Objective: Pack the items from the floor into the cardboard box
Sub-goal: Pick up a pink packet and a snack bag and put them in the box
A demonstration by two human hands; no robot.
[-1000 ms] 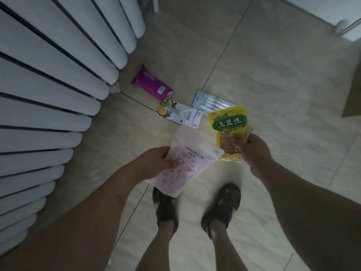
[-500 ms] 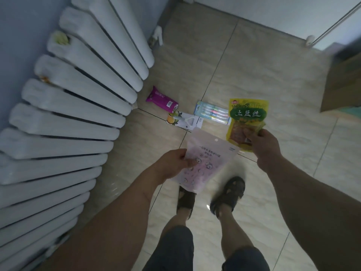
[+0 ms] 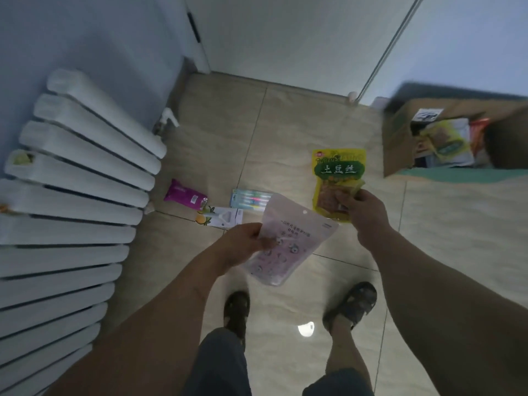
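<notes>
A: Status at this frame?
B: I logged left hand (image 3: 245,242) pinching the pink pouch (image 3: 288,241), right hand (image 3: 364,211) gripping the yellow snack bag (image 3: 337,178), both off the floor. Cardboard box (image 3: 400,138), far right, already held packets.
A: Remaining?
B: Purple packet (image 3: 184,194), pen pack (image 3: 248,197), white carded item (image 3: 220,220) lay on the tiles

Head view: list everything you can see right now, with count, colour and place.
Pink pouch: 1, pale pink, in left hand.
Yellow packet: 1, yellow-green, in right hand.
Purple pack: 1, purple, floor by radiator.
Pen pack: 1, pale blue, floor.
White card: 1, white, floor beside the pens.
Box: 1, brown, open, right, holds packets.
Radiator: 1, white, left.
Left hand: holds pouch.
Right hand: holds packet.
Sandalled feet: 2, dark, floor.
</notes>
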